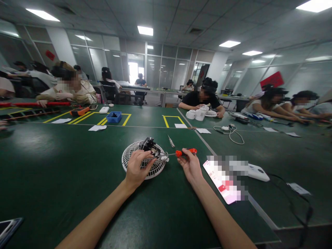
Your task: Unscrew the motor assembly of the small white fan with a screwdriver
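A round white fan grille [127,162] lies on the green table, with a black and metal motor assembly [149,144] on top of it. My left hand [138,165] is closed around the near side of this assembly, its fingers hiding part of it. In my right hand [190,164] is a screwdriver [186,152] with an orange-red and black handle. Its shaft points left, and the tip reaches the right side of the motor assembly; the exact contact spot is too small to make out. A second, slim screwdriver [171,141] with a clear handle lies just beyond.
A lit phone [220,183] and a white device [258,172] lie to the right. Farther back are a blue bin [114,117], paper slips [97,128] and a coiled cable [236,135]. Across the table, a person [202,98] handles white parts. Another phone [9,230] sits at the lower left.
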The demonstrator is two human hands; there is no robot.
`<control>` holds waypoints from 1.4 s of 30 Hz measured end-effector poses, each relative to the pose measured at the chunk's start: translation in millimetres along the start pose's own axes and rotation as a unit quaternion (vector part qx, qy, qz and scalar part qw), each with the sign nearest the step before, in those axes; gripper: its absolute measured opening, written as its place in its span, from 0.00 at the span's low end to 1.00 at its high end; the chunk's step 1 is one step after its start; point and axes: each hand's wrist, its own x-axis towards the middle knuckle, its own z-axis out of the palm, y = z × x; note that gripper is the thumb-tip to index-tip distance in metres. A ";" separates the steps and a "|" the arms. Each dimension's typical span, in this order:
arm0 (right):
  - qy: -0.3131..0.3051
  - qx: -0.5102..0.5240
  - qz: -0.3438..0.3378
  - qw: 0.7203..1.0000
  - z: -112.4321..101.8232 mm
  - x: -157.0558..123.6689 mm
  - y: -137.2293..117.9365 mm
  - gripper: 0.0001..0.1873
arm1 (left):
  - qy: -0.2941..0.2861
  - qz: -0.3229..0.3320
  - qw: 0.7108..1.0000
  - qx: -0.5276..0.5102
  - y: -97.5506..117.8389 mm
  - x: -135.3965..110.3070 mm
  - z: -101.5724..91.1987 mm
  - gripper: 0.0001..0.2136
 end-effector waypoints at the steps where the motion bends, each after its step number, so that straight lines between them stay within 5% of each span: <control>1: 0.000 -0.001 -0.002 1.000 0.3 -0.2 0.1 0.18 | -0.001 0.000 1.000 -0.002 0.3 0.2 -0.2 0.23; 42: 0.021 -0.005 -0.025 0.999 -0.6 -0.5 -0.2 0.19 | -0.015 -0.046 0.999 -0.020 2.5 -1.6 -1.9 0.15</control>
